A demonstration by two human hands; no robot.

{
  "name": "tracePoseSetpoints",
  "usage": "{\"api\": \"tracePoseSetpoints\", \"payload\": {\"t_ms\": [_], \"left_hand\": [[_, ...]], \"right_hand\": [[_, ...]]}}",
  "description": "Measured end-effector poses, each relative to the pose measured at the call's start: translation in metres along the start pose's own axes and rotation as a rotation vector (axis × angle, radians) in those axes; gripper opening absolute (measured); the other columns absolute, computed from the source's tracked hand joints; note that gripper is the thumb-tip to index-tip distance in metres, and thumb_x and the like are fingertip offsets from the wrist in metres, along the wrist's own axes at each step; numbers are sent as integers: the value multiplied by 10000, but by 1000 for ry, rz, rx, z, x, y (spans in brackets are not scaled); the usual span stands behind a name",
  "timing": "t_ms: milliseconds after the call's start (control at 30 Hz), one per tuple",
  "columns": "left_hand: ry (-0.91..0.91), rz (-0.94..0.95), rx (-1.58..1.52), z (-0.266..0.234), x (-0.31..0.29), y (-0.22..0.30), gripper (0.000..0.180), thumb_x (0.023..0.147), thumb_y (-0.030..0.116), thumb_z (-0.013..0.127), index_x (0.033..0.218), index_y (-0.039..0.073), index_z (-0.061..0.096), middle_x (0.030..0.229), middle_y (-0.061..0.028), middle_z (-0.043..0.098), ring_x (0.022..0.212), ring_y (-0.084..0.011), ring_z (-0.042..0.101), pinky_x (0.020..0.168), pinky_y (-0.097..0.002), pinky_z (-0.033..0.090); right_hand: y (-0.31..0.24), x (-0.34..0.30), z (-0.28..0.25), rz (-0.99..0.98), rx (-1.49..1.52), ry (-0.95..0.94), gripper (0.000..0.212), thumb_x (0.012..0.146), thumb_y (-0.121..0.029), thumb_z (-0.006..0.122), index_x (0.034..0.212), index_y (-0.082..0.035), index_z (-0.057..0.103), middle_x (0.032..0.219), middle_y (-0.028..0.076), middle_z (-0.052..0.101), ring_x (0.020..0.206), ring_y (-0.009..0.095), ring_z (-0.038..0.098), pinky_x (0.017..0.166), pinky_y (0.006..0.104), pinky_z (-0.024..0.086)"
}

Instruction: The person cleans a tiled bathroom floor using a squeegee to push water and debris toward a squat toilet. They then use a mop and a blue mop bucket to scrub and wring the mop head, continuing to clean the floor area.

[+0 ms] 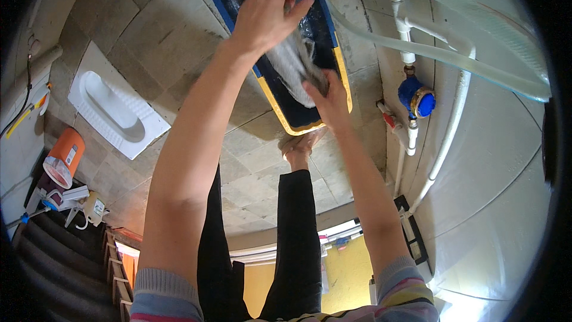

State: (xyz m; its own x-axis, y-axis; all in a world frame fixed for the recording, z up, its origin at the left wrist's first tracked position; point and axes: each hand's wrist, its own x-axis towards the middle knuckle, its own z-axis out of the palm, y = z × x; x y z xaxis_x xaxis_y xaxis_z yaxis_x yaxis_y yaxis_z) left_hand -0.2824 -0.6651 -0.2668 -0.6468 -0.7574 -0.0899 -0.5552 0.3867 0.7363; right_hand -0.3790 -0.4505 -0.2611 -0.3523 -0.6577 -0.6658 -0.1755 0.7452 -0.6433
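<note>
A grey, wet-looking cloth lies stretched lengthwise in a dark blue tub with a yellow near end. My left hand is over the far part of the tub, its fingers curled round the cloth's upper end and slightly blurred. Nearer me, my right hand grips the cloth's lower part by the tub's right wall, thumb on top. Water glistens at the far end of the tub. What kind of cloth it is, I cannot tell.
A white squat toilet is set in the tiled floor at left, with an orange bucket near it. On the right run white pipes, a blue water meter and a clear hose. My bare foot is just below the tub.
</note>
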Motion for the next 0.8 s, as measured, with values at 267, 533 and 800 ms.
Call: {"api": "tracePoseSetpoints", "payload": {"t_ms": [267,533,800], "left_hand": [[329,-229,-198,-23,1,-13,343,863,251,612,1099,10,549,1007,-147,606,933,-252,584,820,-331,466],[153,-667,-629,-3,-113,-3,188,889,125,588,1050,29,589,928,-66,657,873,-110,608,788,-229,470],[138,-868,-914,15,-160,17,205,915,159,552,1032,-7,575,933,-104,649,880,-164,625,794,-272,491]], "right_hand": [[4,64,48,-88,-632,138,802,775,-249,683,1362,30,214,1202,283,463,1132,424,454,937,444,395],[47,133,115,-348,-1235,-210,499,816,-300,584,1226,-27,504,1363,167,395,1261,350,359,1060,483,252],[6,65,34,90,-219,-116,268,882,-163,505,1065,17,581,951,180,633,926,240,596,785,334,454]]}}
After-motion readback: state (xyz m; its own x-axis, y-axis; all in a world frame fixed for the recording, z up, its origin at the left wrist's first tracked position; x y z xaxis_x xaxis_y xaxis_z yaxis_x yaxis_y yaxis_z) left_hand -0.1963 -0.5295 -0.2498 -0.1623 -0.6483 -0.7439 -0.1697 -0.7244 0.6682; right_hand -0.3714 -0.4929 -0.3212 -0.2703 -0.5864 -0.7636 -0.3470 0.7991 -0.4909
